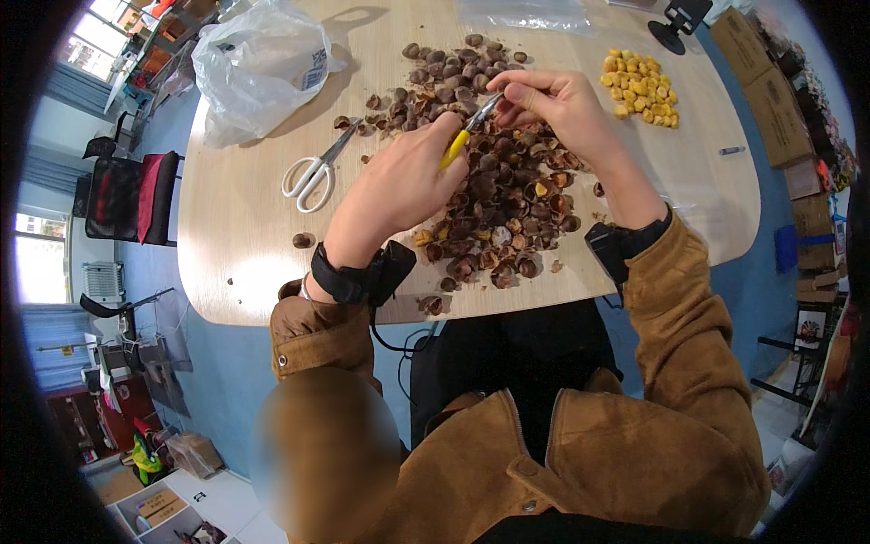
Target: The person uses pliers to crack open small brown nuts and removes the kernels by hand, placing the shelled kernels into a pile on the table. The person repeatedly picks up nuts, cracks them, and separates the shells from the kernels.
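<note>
My left hand (pixel 414 173) grips a small yellow-handled metal tool (pixel 457 146), apparently pliers, its tip pointing up and right. That tip meets the fingertips of my right hand (pixel 554 102), which pinch a small brown chestnut (pixel 503 87), mostly hidden by the fingers. Under both hands spreads a heap of broken chestnut shells (pixel 489 183), with a few yellow bits among them. Whole-looking brown chestnuts (pixel 452 68) lie just beyond. To the right sits a group of peeled yellow kernels (pixel 639 88).
White-handled scissors (pixel 316 177) rest left of the heap, blades towards it. A white plastic bag (pixel 262 75) stands at the far left of the wooden table (pixel 238 272). Clear plastic bags (pixel 523 15), a black stand (pixel 673 30) and a small cylinder (pixel 731 150) are also on it.
</note>
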{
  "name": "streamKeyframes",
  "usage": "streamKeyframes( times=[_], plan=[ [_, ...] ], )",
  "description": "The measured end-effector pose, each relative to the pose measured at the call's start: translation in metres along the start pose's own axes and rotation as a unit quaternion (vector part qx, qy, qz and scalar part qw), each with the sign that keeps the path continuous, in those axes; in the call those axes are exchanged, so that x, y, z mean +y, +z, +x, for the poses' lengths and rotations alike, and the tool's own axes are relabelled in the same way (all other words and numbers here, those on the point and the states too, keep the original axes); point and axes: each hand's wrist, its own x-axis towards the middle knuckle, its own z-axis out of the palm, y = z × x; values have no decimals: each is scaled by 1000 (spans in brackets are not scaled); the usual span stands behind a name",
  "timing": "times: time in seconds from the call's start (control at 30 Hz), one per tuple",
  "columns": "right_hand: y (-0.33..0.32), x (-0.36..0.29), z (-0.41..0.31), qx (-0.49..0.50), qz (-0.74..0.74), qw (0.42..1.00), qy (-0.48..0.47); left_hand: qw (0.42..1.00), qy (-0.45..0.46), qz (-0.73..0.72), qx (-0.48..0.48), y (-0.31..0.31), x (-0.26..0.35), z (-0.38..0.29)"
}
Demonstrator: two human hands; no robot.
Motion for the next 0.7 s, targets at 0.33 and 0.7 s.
streamKeyframes(
  times=[0.33, 0.7],
  plan=[
    [5, -4, -1, 37, 15, 999, -24, 998, 13, 30, 59, 6, 2, 1],
    [5, 5, -2, 66, 51, 996, -10, 978, 36, 135, 155, 15, 1, 1]
  ],
)
